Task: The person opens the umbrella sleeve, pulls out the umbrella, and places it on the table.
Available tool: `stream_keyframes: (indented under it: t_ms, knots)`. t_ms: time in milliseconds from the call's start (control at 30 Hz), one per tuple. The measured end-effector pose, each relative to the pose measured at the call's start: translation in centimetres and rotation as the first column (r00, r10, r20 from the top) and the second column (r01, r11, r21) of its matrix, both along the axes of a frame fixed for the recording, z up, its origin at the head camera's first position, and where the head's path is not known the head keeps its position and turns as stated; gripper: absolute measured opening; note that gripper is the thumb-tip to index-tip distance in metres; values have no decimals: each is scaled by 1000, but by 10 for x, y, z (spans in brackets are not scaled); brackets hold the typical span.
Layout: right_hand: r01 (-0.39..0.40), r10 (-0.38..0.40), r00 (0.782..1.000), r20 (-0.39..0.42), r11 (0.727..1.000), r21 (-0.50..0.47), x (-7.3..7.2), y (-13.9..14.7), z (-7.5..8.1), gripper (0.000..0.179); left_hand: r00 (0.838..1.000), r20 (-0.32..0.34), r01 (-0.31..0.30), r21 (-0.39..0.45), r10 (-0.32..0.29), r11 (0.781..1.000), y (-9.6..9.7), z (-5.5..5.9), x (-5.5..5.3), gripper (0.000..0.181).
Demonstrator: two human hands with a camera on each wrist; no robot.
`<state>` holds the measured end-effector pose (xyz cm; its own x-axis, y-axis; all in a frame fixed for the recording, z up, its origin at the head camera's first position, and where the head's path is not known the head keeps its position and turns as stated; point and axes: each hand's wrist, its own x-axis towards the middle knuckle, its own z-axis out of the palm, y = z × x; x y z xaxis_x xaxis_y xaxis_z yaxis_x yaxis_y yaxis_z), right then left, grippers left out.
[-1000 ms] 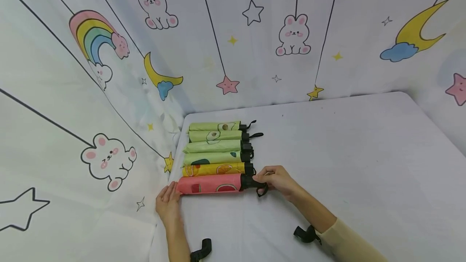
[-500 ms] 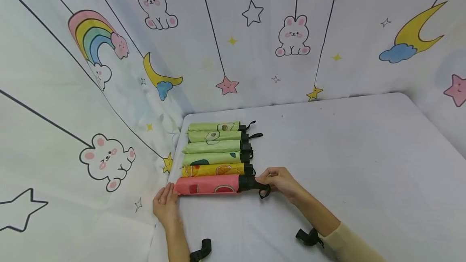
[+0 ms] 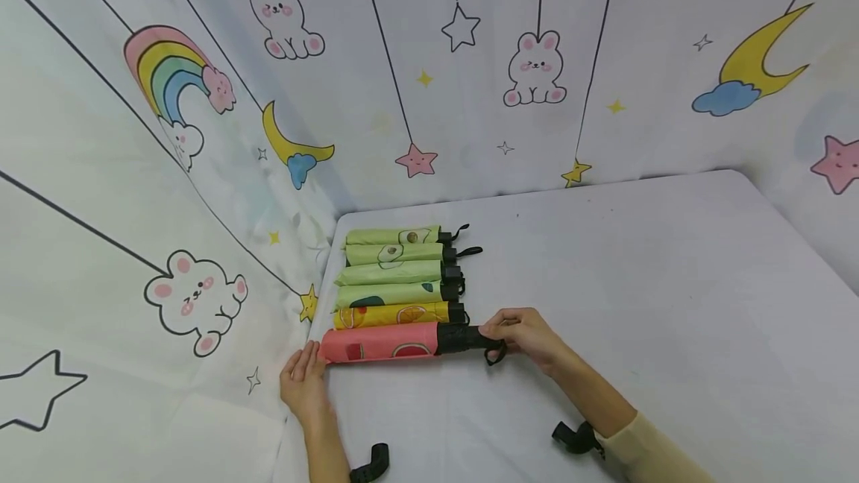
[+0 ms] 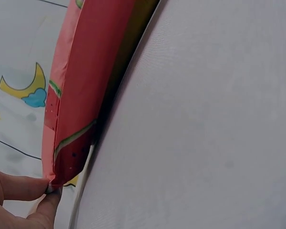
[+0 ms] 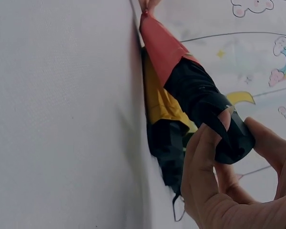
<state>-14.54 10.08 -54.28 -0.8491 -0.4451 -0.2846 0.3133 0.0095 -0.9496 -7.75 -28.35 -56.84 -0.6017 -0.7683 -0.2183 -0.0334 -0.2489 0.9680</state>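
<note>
A folded umbrella with a black handle (image 3: 458, 338) lies in a red watermelon-print sleeve (image 3: 382, 342), nearest the person in a row of umbrellas. My left hand (image 3: 305, 387) pinches the sleeve's closed far-left tip between thumb and finger, as the left wrist view shows. With thumb and fingers, my right hand (image 3: 526, 335) grips the handle's end, where a black wrist strap (image 3: 496, 353) hangs. In the right wrist view, dark folds (image 5: 193, 86) show between the sleeve's mouth and the handle. Right behind it is a yellow orange-print umbrella (image 3: 392, 315).
Several green avocado-print umbrellas (image 3: 396, 272) lie side by side behind the yellow one, handles to the right. They are on a white-covered table (image 3: 637, 304), close to its left edge. A white cartoon-print curtain (image 3: 376, 80) hangs behind and at the left.
My right hand has drawn the handle a little to the right, and more black shows past the sleeve's mouth. The left hand and sleeve have shifted slightly left and down in view.
</note>
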Motion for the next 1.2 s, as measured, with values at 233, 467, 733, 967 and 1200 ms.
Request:
stream_keyframes:
  t_ms: [233,467,733,967,1200]
  knots:
    - [5,-5,1000,0,1000,-5,0,6,5,29,1000,-11,-3,8,3,1000,0,0,0,57]
    - [9,-9,1000,-9,1000,0,0,11,4,29,1000,-9,8,5,-7,1000,-1,-2,1,58]
    - [15,-15,1000,-15,1000,-3,-1,18,4,28,1000,-27,0,21,1,1000,-1,-4,0,57]
    - [7,-8,999,-36,1000,-31,0,23,6,30,1000,-12,5,12,-5,1000,-1,-2,0,58]
    - [20,-21,999,-39,1000,-22,2,30,6,32,1000,-21,4,22,-4,1000,-1,-3,-1,60]
